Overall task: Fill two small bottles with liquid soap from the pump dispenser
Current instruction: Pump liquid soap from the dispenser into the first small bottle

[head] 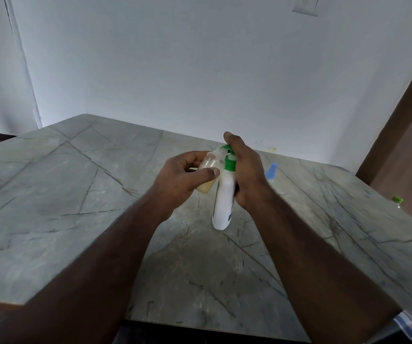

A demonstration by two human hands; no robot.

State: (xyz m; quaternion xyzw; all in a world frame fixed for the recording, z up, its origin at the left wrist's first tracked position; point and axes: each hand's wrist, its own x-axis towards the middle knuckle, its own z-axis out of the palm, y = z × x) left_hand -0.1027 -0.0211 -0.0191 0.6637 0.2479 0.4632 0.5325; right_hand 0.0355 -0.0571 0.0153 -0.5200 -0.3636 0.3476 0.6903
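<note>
Left grip (pixel 185 177) pinches light, likely slippery small bottle (pixel 206 176) mid-body; right grip (pixel 246 170) clasps stiff pump dispenser (pixel 224 194), finger atop pump.

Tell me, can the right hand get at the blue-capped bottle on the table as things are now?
Probably not yet: the right hand grips the pump dispenser. The blue-capped bottle lies just beyond it, unobstructed.

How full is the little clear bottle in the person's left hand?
Partly full. The small bottle, held tilted in the left hand, shows yellowish liquid in its lower part, while the part near its neck looks clear.
</note>
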